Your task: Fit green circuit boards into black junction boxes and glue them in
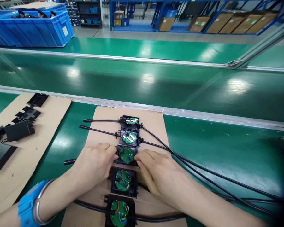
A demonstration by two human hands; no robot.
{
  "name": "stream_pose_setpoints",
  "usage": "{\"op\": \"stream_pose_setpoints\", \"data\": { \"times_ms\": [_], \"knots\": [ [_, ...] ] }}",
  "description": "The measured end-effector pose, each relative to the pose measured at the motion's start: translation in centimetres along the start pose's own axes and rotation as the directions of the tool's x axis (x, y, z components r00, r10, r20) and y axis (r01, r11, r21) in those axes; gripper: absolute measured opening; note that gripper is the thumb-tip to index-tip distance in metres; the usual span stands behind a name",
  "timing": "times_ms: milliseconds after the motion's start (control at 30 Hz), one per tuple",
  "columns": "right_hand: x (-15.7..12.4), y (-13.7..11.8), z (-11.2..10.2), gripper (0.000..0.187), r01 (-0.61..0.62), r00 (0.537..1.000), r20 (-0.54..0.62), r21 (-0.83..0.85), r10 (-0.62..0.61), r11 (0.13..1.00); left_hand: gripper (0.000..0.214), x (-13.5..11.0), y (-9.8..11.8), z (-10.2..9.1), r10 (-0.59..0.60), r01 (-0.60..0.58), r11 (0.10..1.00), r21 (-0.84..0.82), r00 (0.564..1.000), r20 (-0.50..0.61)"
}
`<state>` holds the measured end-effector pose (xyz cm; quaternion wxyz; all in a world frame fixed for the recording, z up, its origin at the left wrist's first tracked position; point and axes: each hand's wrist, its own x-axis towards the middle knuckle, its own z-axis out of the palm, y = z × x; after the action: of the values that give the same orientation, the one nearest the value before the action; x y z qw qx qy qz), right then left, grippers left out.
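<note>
Junction box (127,155), 3rd in row | L hand (94,165), R hand (161,176): fingers flat, tips touched its sides | step: squaring it, prob. | next: even push needed.

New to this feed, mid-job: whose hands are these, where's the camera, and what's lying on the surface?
No machine here: a person works with bare hands, and the one picture comes from a camera on their head, looking forward and down. The left hand, wearing a blue watch, and the right hand rest their fingers against opposite sides of the middle housing. It is one of five black housings in a row, each holding a round green circuit board, with black cables leading off. They lie on a cardboard sheet on a green surface. Nothing is lifted. Further left, black plastic parts lie on a second sheet.
</note>
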<state>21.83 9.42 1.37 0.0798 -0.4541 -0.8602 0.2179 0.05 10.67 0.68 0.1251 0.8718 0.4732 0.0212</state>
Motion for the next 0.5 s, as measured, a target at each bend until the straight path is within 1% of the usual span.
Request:
{"op": "stream_pose_setpoints", "data": {
  "times_ms": [100, 167, 233, 300, 400, 433, 500],
  "knots": [
    [0.8, -0.1, 0.0, 0.024, -0.029, 0.997, 0.071, -0.044, 0.032, 0.999, 0.017, 0.2, -0.1, 0.0, -0.004, 0.004, 1.000, -0.014, 1.000, -0.004],
    [1.0, -0.2, 0.0, 0.025, -0.024, 0.995, 0.090, -0.074, 0.031, 0.997, 0.016, 0.1, -0.3, 0.1, -0.021, 0.021, 0.999, -0.050, 1.000, -0.001],
    [1.2, -0.3, 0.2, 0.027, -0.006, 0.996, 0.083, -0.111, 0.016, 0.994, 0.015, 0.0, -0.6, 0.2, -0.029, 0.028, 0.994, -0.104, 1.000, -0.011],
    [1.2, -0.3, 0.6, 0.028, 0.006, 0.998, 0.066, -0.136, 0.004, 0.991, 0.016, 0.0, -0.8, 0.3, -0.031, 0.023, 0.986, -0.162, 0.998, -0.046],
    [1.2, -0.3, 1.2, 0.030, 0.007, 0.999, 0.048, -0.146, 0.000, 0.989, 0.019, 0.2, -0.7, 0.1, -0.047, 0.028, 0.974, -0.226, 0.996, -0.080],
    [1.1, -0.3, 1.4, 0.031, 0.006, 0.999, 0.047, -0.151, 0.001, 0.989, 0.020, 0.3, -0.5, -0.1, -0.056, 0.039, 0.970, -0.241, 0.996, -0.066],
    [1.0, -0.3, 1.7, 0.031, 0.003, 0.999, 0.050, -0.166, 0.006, 0.986, 0.024, 0.6, -0.2, -0.3, -0.078, 0.075, 0.967, -0.242, 0.997, -0.003]
  ]
}}
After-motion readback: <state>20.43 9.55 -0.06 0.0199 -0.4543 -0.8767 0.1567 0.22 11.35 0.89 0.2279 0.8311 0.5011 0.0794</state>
